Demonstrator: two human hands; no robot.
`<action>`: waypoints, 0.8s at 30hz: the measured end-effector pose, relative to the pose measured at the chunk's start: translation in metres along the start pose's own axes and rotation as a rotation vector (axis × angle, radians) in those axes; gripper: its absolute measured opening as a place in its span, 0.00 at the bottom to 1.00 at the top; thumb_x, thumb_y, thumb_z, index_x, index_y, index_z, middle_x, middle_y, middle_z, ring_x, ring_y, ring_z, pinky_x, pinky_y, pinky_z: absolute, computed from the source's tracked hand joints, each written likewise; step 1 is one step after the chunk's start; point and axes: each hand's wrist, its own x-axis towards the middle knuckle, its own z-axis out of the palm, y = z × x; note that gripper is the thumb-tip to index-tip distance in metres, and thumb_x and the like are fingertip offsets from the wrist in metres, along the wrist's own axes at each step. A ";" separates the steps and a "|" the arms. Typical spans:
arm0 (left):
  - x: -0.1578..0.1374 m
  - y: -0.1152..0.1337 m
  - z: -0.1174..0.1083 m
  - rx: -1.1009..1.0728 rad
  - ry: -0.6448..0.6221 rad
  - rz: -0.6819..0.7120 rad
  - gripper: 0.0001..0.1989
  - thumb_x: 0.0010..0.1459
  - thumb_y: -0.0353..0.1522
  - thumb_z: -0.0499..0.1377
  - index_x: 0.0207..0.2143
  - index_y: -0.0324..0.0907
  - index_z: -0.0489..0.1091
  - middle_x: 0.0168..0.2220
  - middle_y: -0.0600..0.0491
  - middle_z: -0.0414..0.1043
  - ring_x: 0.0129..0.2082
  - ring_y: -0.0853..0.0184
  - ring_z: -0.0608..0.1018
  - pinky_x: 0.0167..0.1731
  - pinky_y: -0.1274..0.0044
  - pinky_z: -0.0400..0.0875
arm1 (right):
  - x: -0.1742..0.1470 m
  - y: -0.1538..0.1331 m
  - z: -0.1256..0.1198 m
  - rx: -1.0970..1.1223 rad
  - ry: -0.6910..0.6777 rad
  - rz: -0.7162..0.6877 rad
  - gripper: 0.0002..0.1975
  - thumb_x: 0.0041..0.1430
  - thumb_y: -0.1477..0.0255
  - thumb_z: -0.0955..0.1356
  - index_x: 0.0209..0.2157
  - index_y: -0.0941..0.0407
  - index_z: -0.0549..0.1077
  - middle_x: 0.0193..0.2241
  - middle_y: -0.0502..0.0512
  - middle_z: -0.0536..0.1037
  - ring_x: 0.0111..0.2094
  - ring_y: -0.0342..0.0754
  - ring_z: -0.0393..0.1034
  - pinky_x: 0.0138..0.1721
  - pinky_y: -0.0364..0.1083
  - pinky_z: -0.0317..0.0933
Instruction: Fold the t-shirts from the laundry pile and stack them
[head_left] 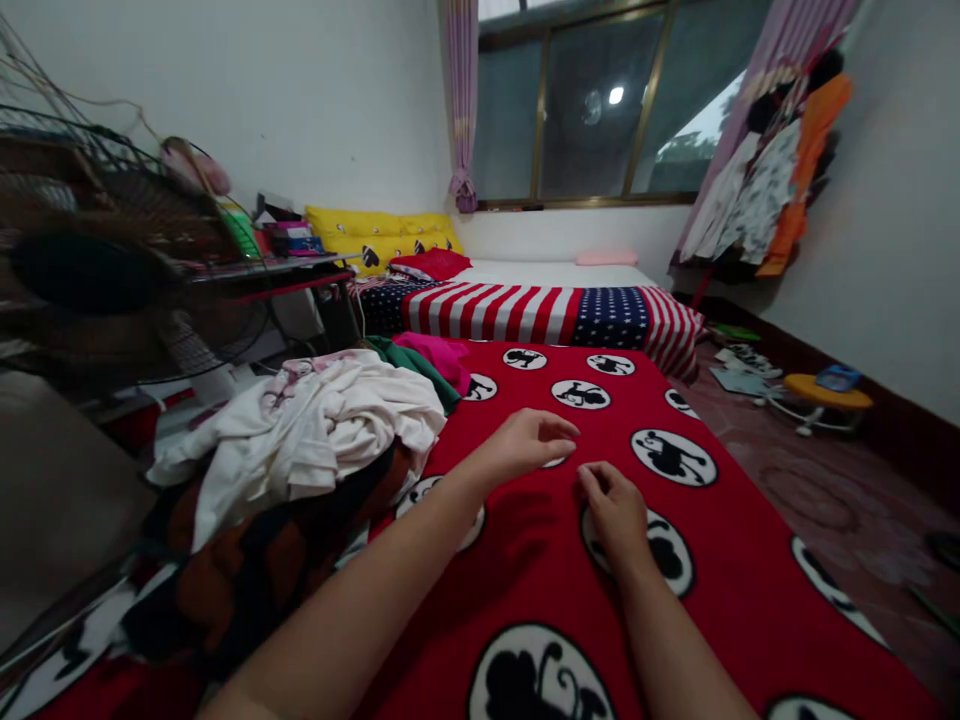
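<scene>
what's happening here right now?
A person's left hand hovers over a red patterned blanket, fingers loosely curled. The right hand is close beside it; whether it touches the blanket is unclear. Neither visibly holds anything. To the person's left lies a heap of clothes, a crumpled white garment on top.

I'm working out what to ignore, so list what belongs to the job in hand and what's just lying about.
Likely in use:
left hand and right hand
red blanket, beneath both hands
white clothes, heaped beside the left arm; less certain, as neither hand touches them

Likely just lying about:
red pillow
striped blanket
yellow stool
</scene>
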 end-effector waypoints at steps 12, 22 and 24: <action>-0.070 0.053 -0.217 0.658 0.384 -0.205 0.23 0.48 0.43 0.61 0.42 0.37 0.76 0.34 0.52 0.79 0.33 0.63 0.77 0.33 0.76 0.70 | 0.003 0.008 0.001 -0.041 0.010 -0.027 0.19 0.55 0.55 0.62 0.29 0.55 0.74 0.25 0.56 0.78 0.28 0.51 0.71 0.30 0.45 0.58; -0.146 -0.012 -0.301 1.012 0.504 -0.688 0.17 0.39 0.41 0.69 0.26 0.36 0.73 0.19 0.56 0.72 0.26 0.64 0.74 0.27 0.81 0.61 | 0.003 0.006 0.001 -0.043 0.018 -0.006 0.18 0.55 0.56 0.62 0.30 0.54 0.74 0.24 0.55 0.77 0.28 0.51 0.71 0.30 0.45 0.59; -0.152 -0.019 -0.297 0.993 0.504 -0.695 0.14 0.39 0.39 0.69 0.20 0.38 0.71 0.14 0.58 0.66 0.21 0.66 0.71 0.25 0.81 0.59 | 0.003 0.007 0.001 -0.039 0.016 -0.009 0.18 0.55 0.55 0.62 0.29 0.54 0.73 0.24 0.55 0.77 0.28 0.51 0.71 0.30 0.45 0.59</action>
